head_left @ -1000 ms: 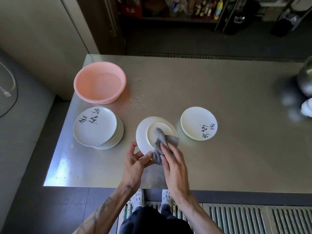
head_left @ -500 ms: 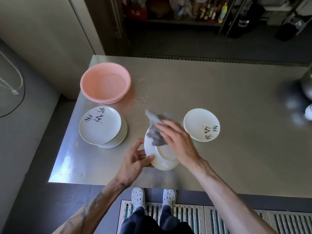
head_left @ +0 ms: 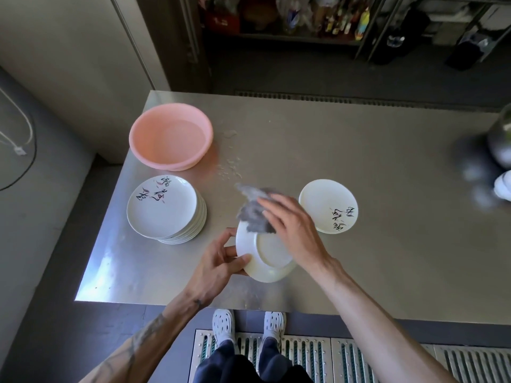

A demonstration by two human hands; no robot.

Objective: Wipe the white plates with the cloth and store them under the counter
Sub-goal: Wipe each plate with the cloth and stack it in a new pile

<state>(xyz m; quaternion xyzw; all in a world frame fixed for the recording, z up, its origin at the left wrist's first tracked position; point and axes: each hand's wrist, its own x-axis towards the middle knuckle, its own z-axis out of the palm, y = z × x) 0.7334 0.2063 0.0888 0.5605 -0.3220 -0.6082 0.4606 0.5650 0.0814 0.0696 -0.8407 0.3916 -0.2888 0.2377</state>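
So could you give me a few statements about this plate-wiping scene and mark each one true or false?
1. The left hand holds the white plate being wiped. True.
2. The right hand presses a grey cloth on it. True.
3. The round pink plastic basin sits upside down. False: it sits upright, opening up.
4. The stack of white plates stands right of the held plate. False: left.
5. A single white plate with writing lies on the steel counter. True.
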